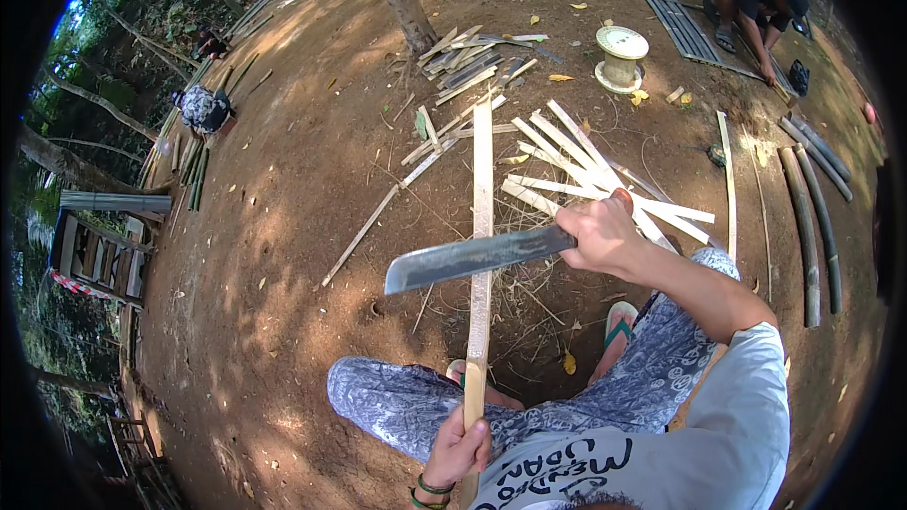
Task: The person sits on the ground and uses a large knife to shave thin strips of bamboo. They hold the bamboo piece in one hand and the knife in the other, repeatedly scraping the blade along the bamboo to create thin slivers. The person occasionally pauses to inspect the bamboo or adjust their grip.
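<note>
My left hand (457,453) is closed round the near end of a long pale bamboo strip (482,302), which stretches away from my body over the ground. In my right hand (601,231) is the handle of a machete (472,258). Its dark, broad blade points left and crosses over the strip at about mid-length; whether blade and strip touch, I cannot tell. Several split bamboo strips (586,165) lie fanned out on the soil just beyond my right hand.
A heap of bamboo offcuts (472,61) lies by a thin tree trunk (402,0). Beyond stands a cable spool (621,61). Bamboo poles (801,212) lie at right. One person (756,0) crouches over slats (661,14) at far right; another (203,109) bends at far left.
</note>
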